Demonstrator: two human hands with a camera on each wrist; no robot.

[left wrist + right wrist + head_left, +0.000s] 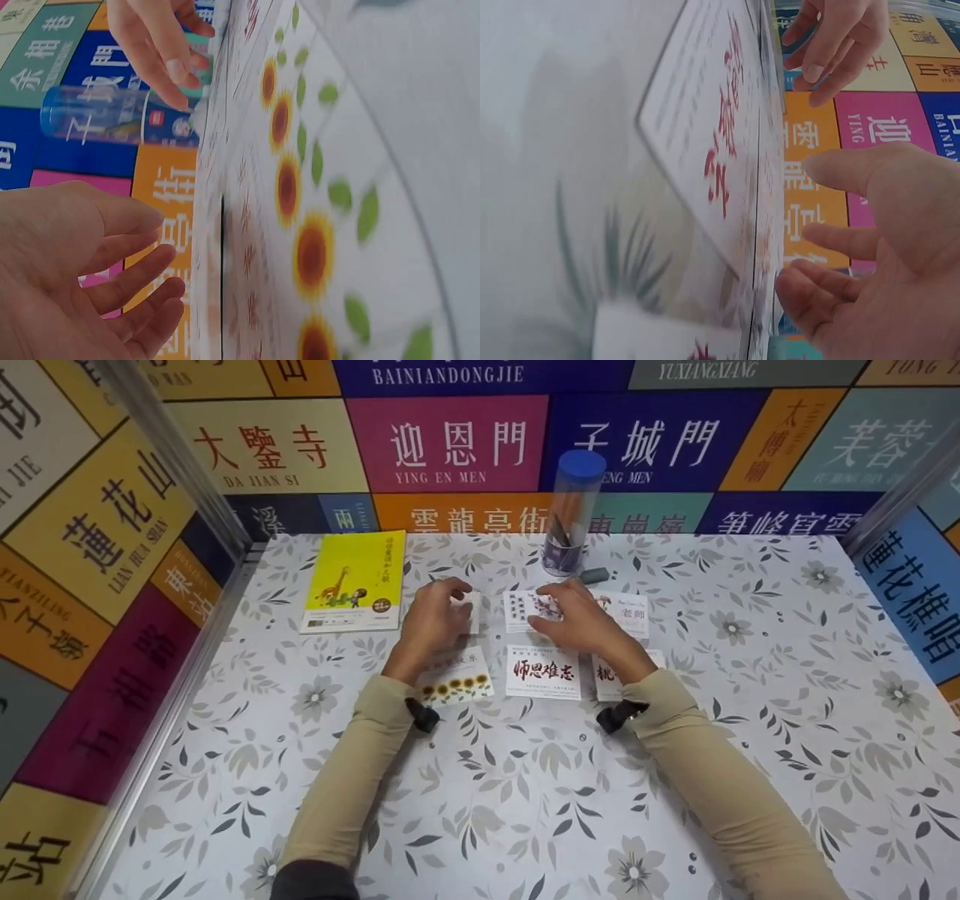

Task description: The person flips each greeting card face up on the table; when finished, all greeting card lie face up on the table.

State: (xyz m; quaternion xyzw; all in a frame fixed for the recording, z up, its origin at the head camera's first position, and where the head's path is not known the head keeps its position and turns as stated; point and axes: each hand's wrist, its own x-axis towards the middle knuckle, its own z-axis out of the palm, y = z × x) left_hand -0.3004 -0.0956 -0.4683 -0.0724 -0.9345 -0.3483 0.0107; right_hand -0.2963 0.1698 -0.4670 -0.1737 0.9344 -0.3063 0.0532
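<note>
My left hand (437, 613) hovers with bent, spread fingers over a white card (473, 615) in the back row, which it partly covers. Below it, near the wrist, lies a sunflower card (457, 681). Over the flower-print card (519, 613) is my right hand (576, 616), thumb and fingers apart and nothing between them. A card with pink lettering (632, 615) shows to its right. In the front row lies a card with red brush characters (544, 671); another red-lettered card (609, 679) is partly hidden under the right wrist.
At the back left lies a yellow book (352, 577) with a giraffe on its cover. Behind the cards stands a clear tube with a blue lid (581, 465), pens inside, and a small grey object (595, 576) beside it. Lettered panels (450, 442) wall in the floral-patterned table (525, 795).
</note>
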